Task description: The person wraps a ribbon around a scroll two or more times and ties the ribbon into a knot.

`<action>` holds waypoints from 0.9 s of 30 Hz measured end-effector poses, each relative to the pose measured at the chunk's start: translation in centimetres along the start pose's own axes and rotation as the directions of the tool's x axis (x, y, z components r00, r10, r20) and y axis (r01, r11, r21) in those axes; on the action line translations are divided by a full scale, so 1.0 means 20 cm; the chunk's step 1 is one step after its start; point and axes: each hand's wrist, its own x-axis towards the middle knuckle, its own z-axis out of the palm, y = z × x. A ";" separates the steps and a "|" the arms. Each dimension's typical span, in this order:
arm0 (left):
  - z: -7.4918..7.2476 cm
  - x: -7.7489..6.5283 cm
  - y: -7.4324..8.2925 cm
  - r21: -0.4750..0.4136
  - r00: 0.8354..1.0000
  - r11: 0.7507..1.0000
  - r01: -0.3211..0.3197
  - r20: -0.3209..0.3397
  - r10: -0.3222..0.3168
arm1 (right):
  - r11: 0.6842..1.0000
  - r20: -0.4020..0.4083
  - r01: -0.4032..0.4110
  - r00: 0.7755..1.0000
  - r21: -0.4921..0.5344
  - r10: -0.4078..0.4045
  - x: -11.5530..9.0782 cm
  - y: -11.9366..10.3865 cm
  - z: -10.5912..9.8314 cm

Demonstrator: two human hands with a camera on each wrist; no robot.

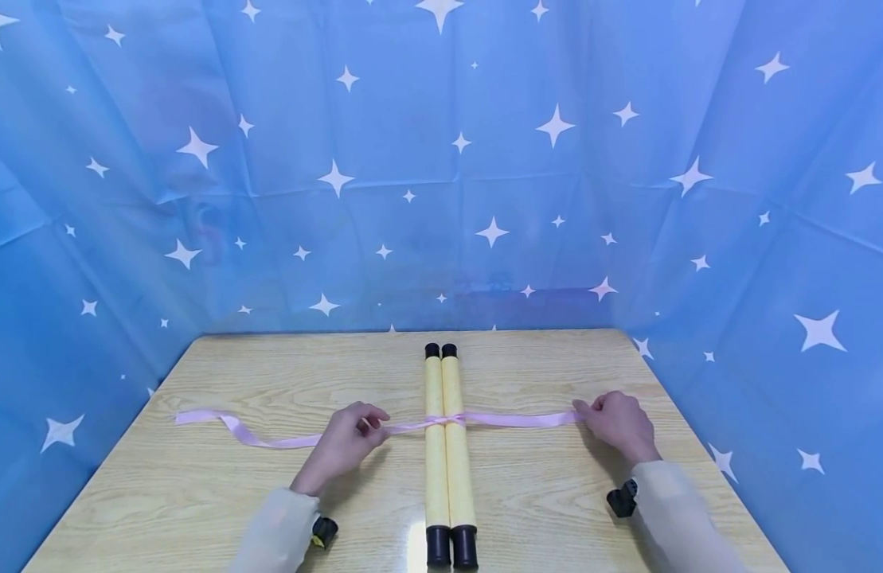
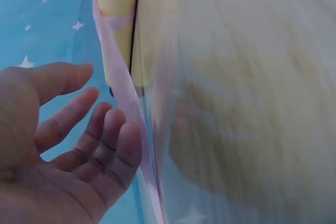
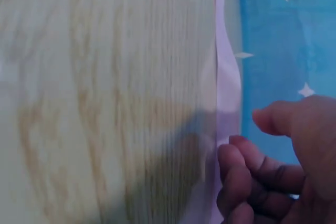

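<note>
Two pale yellow scrolls (image 1: 435, 469) with black end caps lie side by side on the table, pointing away from me. A pink ribbon (image 1: 516, 419) crosses over them in a knot near their middle, its ends running out to both sides. Left of the scrolls, my left hand (image 1: 349, 442) hovers by the ribbon; in the left wrist view its thumb and fingers (image 2: 128, 148) are apart, fingertips right beside the strip. On the other side my right hand (image 1: 619, 422) is at the ribbon's right end, loosely bent fingers (image 3: 233, 177) beside it and the thumb held away.
The light wood-grain table (image 1: 197, 493) has a blue curtain (image 1: 412, 263) with white stars around its back and sides. The ribbon's left tail (image 1: 248, 434) lies in a wavy line past my left hand. A small black camera sits on each wrist.
</note>
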 end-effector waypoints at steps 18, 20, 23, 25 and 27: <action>0.03 0.02 0.05 0.201 0.995 0.980 0.007 0.096 -0.027 | 0.985 0.071 -0.170 0.983 -0.023 0.172 0.03 0.00 0.01; 0.03 0.03 0.06 0.163 0.995 0.987 0.000 0.095 -0.016 | 0.986 0.082 -0.165 0.983 -0.013 0.165 0.04 0.00 0.01; 0.02 0.05 0.07 0.078 0.995 0.997 0.005 0.103 -0.013 | 0.988 0.090 -0.151 0.984 -0.001 0.151 0.04 0.00 0.01; 0.01 0.05 0.08 0.029 0.995 0.999 0.015 0.102 -0.018 | 0.991 0.086 -0.135 0.987 0.005 0.134 0.04 0.00 0.01; 0.01 0.06 0.10 -0.005 0.995 0.999 0.035 0.098 -0.034 | 0.993 0.075 -0.117 0.990 0.010 0.115 0.04 0.01 0.01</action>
